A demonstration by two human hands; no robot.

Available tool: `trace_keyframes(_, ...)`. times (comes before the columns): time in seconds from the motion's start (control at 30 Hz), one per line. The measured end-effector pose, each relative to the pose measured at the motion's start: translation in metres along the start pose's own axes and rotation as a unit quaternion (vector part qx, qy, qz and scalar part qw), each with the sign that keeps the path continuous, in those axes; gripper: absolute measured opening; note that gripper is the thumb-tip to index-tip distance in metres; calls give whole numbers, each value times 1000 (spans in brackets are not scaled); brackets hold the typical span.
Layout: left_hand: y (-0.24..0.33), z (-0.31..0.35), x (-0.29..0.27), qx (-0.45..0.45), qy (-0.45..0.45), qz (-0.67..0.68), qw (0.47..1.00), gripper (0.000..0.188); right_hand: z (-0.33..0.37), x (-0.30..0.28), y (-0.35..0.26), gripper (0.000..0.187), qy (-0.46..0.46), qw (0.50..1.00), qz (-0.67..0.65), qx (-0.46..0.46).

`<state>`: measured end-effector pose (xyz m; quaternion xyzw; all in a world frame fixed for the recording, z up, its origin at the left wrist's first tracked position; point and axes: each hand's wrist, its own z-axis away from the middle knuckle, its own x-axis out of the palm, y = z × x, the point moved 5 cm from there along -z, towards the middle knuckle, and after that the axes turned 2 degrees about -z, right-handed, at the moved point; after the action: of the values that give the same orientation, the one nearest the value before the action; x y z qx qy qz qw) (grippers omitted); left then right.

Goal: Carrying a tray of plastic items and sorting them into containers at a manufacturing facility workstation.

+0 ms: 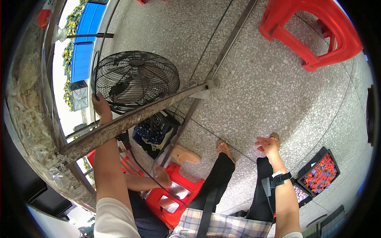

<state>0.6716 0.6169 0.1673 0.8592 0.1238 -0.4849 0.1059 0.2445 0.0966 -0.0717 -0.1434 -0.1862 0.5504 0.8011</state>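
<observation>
A black wire-caged fan (137, 79) stands at the left, behind a rusty metal bar (131, 115). My left hand (102, 107) reaches past that bar, its fingers closed on the near left rim of the cage. The fan's inner parts show through the wires. My right hand (268, 146) is held out over the floor near my foot, with its fingers apart and nothing in them. A dark strap with a grey piece (278, 180) sits round my right wrist.
A black bin (154, 133) with dark contents and a tan slipper (185, 154) lie below the bar. Red stools (313, 35) (174, 198) stand far right and near my legs. Another person's bare limb (147, 182) rests by the nearer stool. Black trays (319, 170) hold small red and blue pieces.
</observation>
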Motion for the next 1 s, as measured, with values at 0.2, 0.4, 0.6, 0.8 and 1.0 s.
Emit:
trace_keyframes(0.2,8,12,-8,-9,-76,13,997,50,3,-11,0,27,26,1000,15,-4)
trace_keyframes(0.4,16,-4,-12,30,2,-18,999,30,1,-17,9,28,26,1000,12,9)
trace_keyframes(0.6,74,-20,-4,124,32,7,992,21,-18,-21,23,25,51,999,-15,3)
trace_keyframes(0.8,144,-2,19,250,-90,-14,964,17,-19,-16,20,24,48,998,30,6)
trace_keyframes(1.0,159,24,14,236,-174,-278,915,19,-17,-20,27,22,62,998,-22,-19)
